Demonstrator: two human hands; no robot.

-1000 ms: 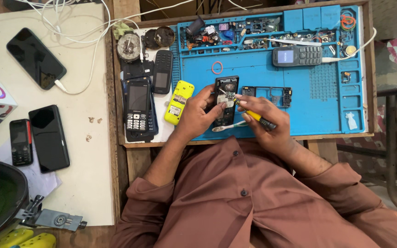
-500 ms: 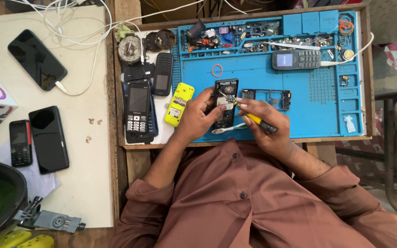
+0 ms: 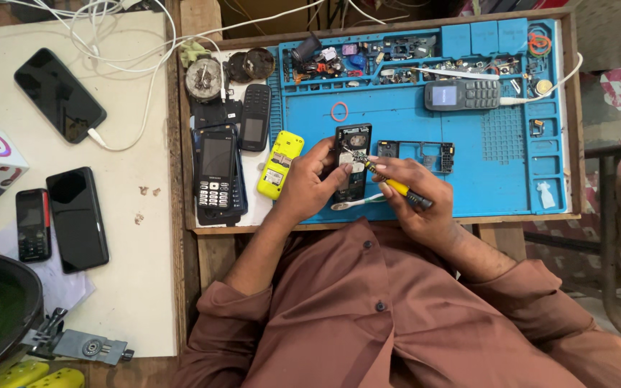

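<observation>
An opened black keypad phone [image 3: 352, 144] lies back-up on the blue repair mat [image 3: 397, 115]. My left hand [image 3: 310, 179] grips its left side and holds it steady. In my right hand [image 3: 415, 190] is a yellow-and-black screwdriver [image 3: 393, 185], its tip resting on the phone's exposed inside near the middle. A white toothbrush-like tool [image 3: 357, 203] lies under my hands at the mat's front edge. A black phone frame [image 3: 415, 153] sits just right of the open phone.
A yellow phone [image 3: 279, 164] and several black keypad phones [image 3: 217, 172] lie left of the mat. A grey keypad phone [image 3: 463, 93] on a white cable sits at the back. Small parts fill the mat's rear compartments. Smartphones [image 3: 77, 218] lie on the white table [image 3: 131, 287] at the left.
My hands stay on the open phone. The screwdriver has shifted only slightly against it, and the view has drifted a little.
</observation>
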